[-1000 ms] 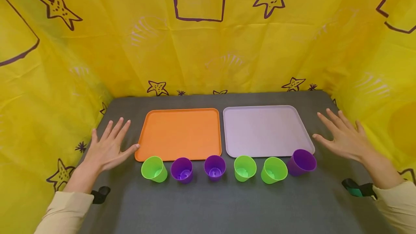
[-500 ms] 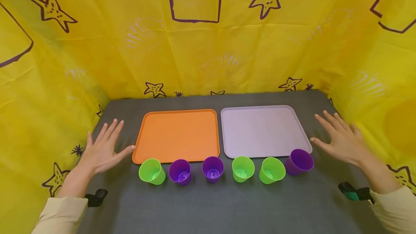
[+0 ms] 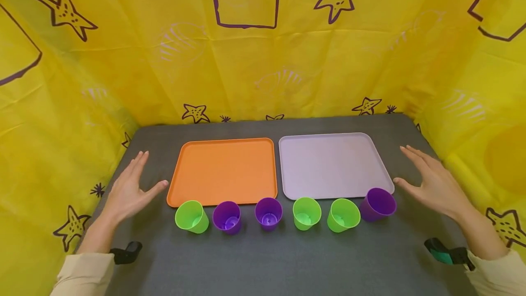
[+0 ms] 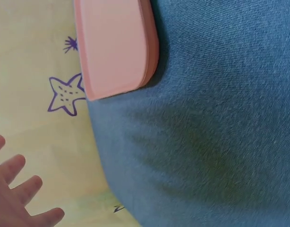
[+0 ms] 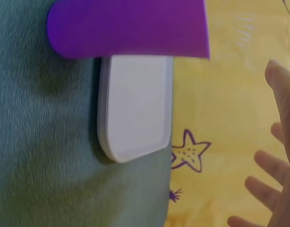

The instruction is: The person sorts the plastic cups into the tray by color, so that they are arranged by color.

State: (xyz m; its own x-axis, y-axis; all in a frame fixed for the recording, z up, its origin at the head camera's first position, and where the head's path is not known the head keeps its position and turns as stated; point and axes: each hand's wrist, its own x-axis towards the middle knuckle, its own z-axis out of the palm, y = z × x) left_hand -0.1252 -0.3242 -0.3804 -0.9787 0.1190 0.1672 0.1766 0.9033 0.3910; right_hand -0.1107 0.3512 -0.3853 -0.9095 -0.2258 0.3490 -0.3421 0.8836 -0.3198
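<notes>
My left hand [image 3: 127, 195] hovers left of the orange tray [image 3: 223, 172], thumb apart from the fingers, holding nothing. To the right of the lilac tray [image 3: 333, 163] my right hand [image 3: 439, 191] is held the same way, with nothing in it. A row of upright cups lines the trays' near edges: green [image 3: 192, 218], purple [image 3: 227, 218], purple [image 3: 269, 216], green [image 3: 306, 214], green [image 3: 344, 216] and purple [image 3: 378, 204]. That last purple cup is nearest my right hand. In the right wrist view it [image 5: 128, 28] partly hides the lilac tray [image 5: 138, 104].
The trays lie side by side on a dark grey tabletop [image 3: 263, 268]. Yellow cloth [image 3: 246, 67] with starfish drawings rises behind and on both sides. Dark straps with camera mounts sit at the left wrist [image 3: 126, 253] and right wrist [image 3: 449, 252].
Both hands have turned from palms down to more edge-on, their fingers drawing closer together. Cups and trays keep their places; the head view has shifted slightly.
</notes>
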